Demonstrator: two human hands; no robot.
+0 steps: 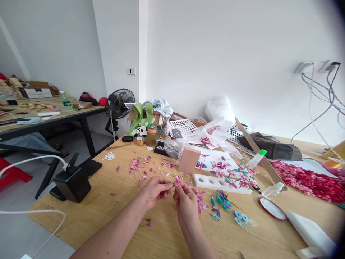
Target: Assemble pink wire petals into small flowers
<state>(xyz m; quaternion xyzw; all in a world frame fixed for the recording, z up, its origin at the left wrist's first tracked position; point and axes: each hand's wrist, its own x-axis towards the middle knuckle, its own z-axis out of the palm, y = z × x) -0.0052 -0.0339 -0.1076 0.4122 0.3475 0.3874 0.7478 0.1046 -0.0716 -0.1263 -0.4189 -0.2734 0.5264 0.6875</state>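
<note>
Above the wooden table (107, 223), my two hands meet at the fingertips. My right hand (186, 198) pinches a small pink flower petal (177, 180) between thumb and finger. My left hand (155, 190) is closed in a pinch right beside it; whatever is in those fingertips is too small to make out. Loose pink petals (137, 166) lie scattered beyond my hands, and more pink petals (201, 203) lie to the right. Behind the hands a wooden block (189, 161) stands upright. Finished-looking pink flowers (231, 180) rest over a white stand with holes (210, 182).
Teal and purple petals (222, 201), blue spools (241, 217) and a red-rimmed round dish (272, 208) lie to the right. A glass jar (151, 136) and plastic bags (215, 133) crowd the back. A black box with a cable (72, 184) sits at the left edge. Red petals (304, 180) are heaped far right.
</note>
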